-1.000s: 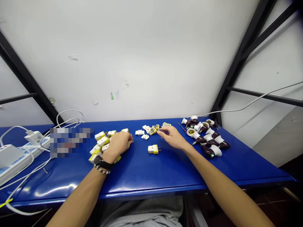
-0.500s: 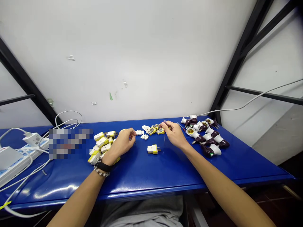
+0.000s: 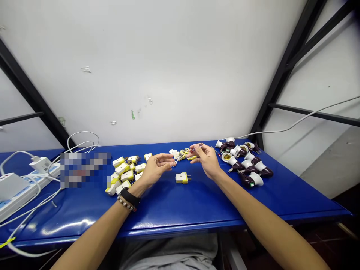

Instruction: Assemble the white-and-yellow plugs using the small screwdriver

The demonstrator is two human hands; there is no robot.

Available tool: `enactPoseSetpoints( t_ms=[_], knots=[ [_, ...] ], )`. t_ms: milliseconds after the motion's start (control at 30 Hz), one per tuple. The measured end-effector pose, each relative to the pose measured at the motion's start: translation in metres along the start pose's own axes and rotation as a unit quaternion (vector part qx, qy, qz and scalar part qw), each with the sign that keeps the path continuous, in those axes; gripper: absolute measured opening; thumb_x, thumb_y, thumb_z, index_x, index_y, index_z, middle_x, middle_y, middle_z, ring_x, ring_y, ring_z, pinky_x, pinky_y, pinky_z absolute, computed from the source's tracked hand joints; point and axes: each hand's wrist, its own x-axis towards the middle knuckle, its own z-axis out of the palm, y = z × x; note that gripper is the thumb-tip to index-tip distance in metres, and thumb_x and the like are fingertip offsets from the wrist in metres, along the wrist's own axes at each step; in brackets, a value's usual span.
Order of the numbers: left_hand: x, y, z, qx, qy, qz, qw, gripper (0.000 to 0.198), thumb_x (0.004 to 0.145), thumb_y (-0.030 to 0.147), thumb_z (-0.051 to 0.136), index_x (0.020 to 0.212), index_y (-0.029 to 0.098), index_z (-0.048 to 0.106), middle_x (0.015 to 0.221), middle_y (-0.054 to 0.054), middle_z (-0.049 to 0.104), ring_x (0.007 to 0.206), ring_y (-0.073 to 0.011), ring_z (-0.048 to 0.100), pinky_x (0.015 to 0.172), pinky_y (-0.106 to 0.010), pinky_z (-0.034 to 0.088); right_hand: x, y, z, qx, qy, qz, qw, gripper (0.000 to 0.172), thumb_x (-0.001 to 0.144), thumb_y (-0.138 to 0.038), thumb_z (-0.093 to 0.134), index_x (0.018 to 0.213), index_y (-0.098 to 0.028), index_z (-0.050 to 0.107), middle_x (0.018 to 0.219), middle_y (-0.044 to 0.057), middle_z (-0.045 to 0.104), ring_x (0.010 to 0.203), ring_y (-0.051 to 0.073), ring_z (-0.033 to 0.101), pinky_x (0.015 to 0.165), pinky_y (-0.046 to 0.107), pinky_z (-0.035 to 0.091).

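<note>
— What are we seeing from the head camera?

— We are looking down at a blue table [image 3: 197,213], with both forearms reaching across it and the hands nearly meeting.

— What is our right hand [image 3: 206,161] doing?

— It is pinching a slim screwdriver [image 3: 194,150] between thumb and fingers, and the shaft is pointing across toward the other hand.

— And our left hand [image 3: 156,170]?

— It is reaching out with the fingers extended, and its fingertips [image 3: 172,162] are sitting just beside the screwdriver's far end. We cannot tell whether they are gripping anything small there.

— What is lying around the hands?

— Just beyond the fingers, small white and yellow plug parts [image 3: 180,154] are lying scattered. A single white-and-yellow plug [image 3: 182,177] is sitting below and between the hands, touching neither.

— Further out?

— Left of our left hand, a heap of assembled plugs [image 3: 123,174] is lying near the wrist, which is wearing a black band [image 3: 131,197] and a beaded bracelet [image 3: 125,203]. Right of our right hand, white and dark brown lamp holders [image 3: 244,165] are clustering. Well beyond the heap, a power strip [image 3: 19,197] and white cables [image 3: 42,195] are lying beside a blurred patch [image 3: 84,169].
</note>
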Motion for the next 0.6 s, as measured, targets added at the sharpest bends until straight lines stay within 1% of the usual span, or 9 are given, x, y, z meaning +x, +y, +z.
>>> enactPoseSetpoints(
  t_ms=[233,400,500,600],
  knots=[
    [-0.0003,0.0,-0.0005,-0.004,0.0,-0.003,1.0,0.061,0.062,0.045,0.089,0.11,0.012,0.069,0.102,-0.014,0.077,0.095,-0.0281,0.075,0.086,-0.042,0.061,0.0005,0.0002,-0.0002,0.015,0.012,-0.001,1.0,0.048,0.075,-0.061,0.075,0.089,-0.016,0.066,0.085,0.007,0.069,0.077,0.023,0.075,0.051,0.026,0.059],
    [0.0001,-0.0013,-0.0001,-0.003,-0.004,0.003,1.0,0.057,0.063,0.042,0.089,0.107,0.012,0.07,0.101,-0.013,0.078,0.094,-0.0281,0.075,0.086,-0.042,0.061,-0.0011,-0.0009,0.0028,0.007,-0.004,-0.005,1.0,0.046,0.076,-0.06,0.074,0.088,-0.016,0.066,0.085,0.006,0.068,0.076,0.022,0.074,0.052,0.026,0.059],
    [-0.0001,-0.0014,0.0004,0.01,-0.002,0.019,1.0,0.052,0.064,0.041,0.088,0.103,0.012,0.071,0.098,-0.012,0.078,0.093,-0.0281,0.075,0.088,-0.044,0.06,-0.0021,-0.002,0.0046,-0.01,-0.004,-0.011,1.0,0.046,0.077,-0.061,0.072,0.088,-0.017,0.065,0.085,0.006,0.068,0.076,0.022,0.074,0.053,0.027,0.059],
    [-0.0023,-0.0024,0.0026,0.038,-0.001,0.058,0.998,0.044,0.068,0.039,0.084,0.102,0.013,0.072,0.096,-0.011,0.078,0.093,-0.0269,0.075,0.092,-0.045,0.06,-0.0027,-0.0028,0.0052,-0.035,-0.012,-0.021,0.999,0.046,0.078,-0.062,0.07,0.087,-0.017,0.065,0.083,0.006,0.068,0.074,0.022,0.073,0.054,0.028,0.059]
  ],
)
